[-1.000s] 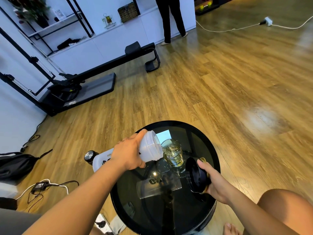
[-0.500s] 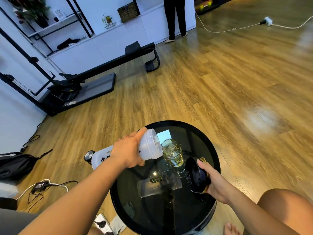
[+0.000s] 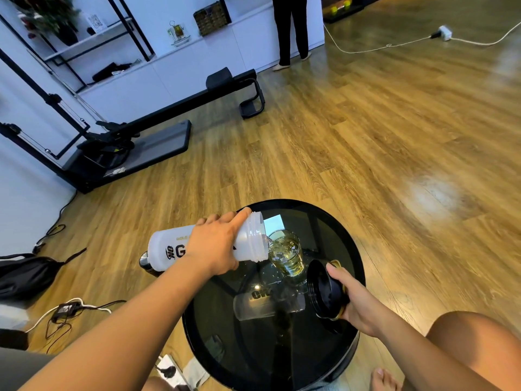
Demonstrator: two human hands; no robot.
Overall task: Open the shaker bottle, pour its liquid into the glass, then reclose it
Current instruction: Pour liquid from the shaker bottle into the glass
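My left hand (image 3: 215, 248) grips the white shaker bottle (image 3: 166, 251), which lies almost level with its open mouth at the rim of the glass (image 3: 287, 255). A thin stream runs from the mouth into the glass, which holds pale yellow liquid and stands on the round black glass table (image 3: 332, 221). My right hand (image 3: 352, 300) holds the black lid (image 3: 324, 289) just right of the glass, above the table's right side.
A dark steel flask (image 3: 145, 261) stands on the floor left of the table, partly behind the bottle. Cables and a power adapter (image 3: 66, 309) lie at lower left, beside a black bag (image 3: 25, 273). An exercise machine (image 3: 132, 142) and a standing person (image 3: 290, 29) are farther back.
The bottle's base has risen, so the bottle has tipped further toward level at the glass rim. The lid and my right hand have stayed put. The person at the back has stepped right.
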